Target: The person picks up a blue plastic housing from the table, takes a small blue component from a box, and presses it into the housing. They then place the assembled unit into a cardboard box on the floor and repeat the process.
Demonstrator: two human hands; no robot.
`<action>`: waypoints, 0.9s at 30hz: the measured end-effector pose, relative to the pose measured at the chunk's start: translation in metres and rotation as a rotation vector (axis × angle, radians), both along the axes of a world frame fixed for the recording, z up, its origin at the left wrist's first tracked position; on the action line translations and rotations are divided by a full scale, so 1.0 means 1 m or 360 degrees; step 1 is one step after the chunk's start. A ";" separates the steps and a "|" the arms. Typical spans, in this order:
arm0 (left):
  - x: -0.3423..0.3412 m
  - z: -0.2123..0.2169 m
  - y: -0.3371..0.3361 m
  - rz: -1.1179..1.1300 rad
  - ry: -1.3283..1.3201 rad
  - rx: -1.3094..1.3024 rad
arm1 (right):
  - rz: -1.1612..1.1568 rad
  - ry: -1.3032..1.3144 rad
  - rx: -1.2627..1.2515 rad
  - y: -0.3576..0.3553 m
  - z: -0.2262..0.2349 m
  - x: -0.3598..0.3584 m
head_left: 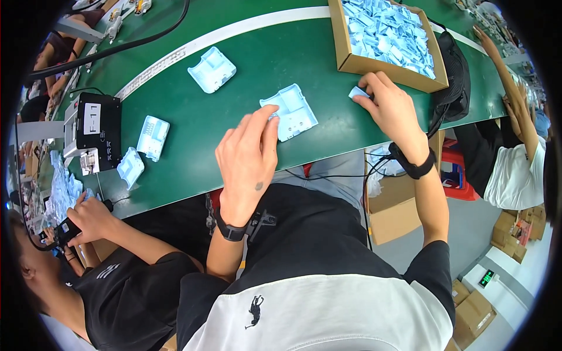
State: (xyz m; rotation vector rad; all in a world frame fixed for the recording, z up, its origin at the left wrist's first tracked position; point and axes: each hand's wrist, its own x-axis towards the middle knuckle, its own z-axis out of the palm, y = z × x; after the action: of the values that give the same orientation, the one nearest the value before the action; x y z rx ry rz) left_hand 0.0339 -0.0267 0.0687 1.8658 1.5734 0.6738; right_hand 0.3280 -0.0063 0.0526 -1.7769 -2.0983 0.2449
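Observation:
A light blue plastic housing lies on the green table in front of me, its hollow side up. My left hand grips its left edge between thumb and fingers. To the right, my right hand pinches a small light blue plastic piece just in front of a cardboard box. Heaped inside that box are many similar small blue pieces. Another light blue housing rests farther back on the left.
Two more blue plastic parts, a vented shell and a smaller shell, lie beside a black machine at left. A black bag hangs at the box's right. A co-worker's arm is close on my left; another person sits at far right.

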 end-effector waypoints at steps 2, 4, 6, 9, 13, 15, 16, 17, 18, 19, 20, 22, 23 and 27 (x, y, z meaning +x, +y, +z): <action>-0.007 -0.002 0.006 -0.0250 -0.0088 0.0443 | 0.0044 0.0065 -0.0008 0.000 -0.002 -0.001; -0.010 -0.002 0.025 -0.0389 0.0036 0.0590 | 0.0133 0.0186 -0.0025 -0.003 -0.001 -0.001; -0.010 -0.004 0.042 -0.0651 0.0282 0.0890 | 0.0131 0.0245 -0.0025 -0.005 0.008 -0.007; -0.005 -0.005 0.049 -0.0649 0.0431 0.0886 | 0.0125 0.0370 -0.0003 -0.002 0.030 -0.024; 0.004 -0.009 0.046 -0.0582 0.0445 0.0767 | 0.0364 0.0300 0.0364 -0.003 0.041 -0.048; 0.007 -0.012 0.046 -0.0549 0.0413 0.0709 | 0.0478 0.0228 0.0348 0.003 0.038 -0.057; 0.007 -0.016 0.046 -0.0541 0.0393 0.0737 | 0.0537 0.0193 0.0338 0.005 0.036 -0.060; 0.007 -0.020 0.047 -0.0528 0.0373 0.0764 | 0.0539 0.0191 0.0334 0.008 0.034 -0.063; 0.007 -0.023 0.047 -0.0514 0.0353 0.0790 | 0.0592 0.0172 0.0298 0.011 0.031 -0.064; 0.007 -0.026 0.047 -0.0511 0.0350 0.0786 | 0.0646 0.0153 0.0263 0.013 0.028 -0.066; 0.008 -0.028 0.048 -0.0508 0.0324 0.0789 | 0.0700 0.0134 0.0227 0.015 0.026 -0.067; 0.008 -0.031 0.048 -0.0502 0.0272 0.0793 | 0.0707 0.0109 0.0222 0.015 0.024 -0.070; 0.007 -0.031 0.048 -0.0498 0.0270 0.0787 | 0.0711 0.0087 0.0222 0.016 0.024 -0.071; 0.006 -0.031 0.050 -0.0521 0.0253 0.0735 | 0.0744 0.0033 0.0197 0.020 0.022 -0.073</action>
State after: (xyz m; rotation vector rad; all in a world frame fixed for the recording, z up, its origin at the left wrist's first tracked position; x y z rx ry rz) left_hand 0.0397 0.0231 0.0381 2.5005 1.2256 0.8007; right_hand 0.2546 0.0138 0.0745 -1.1909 -2.4306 0.2478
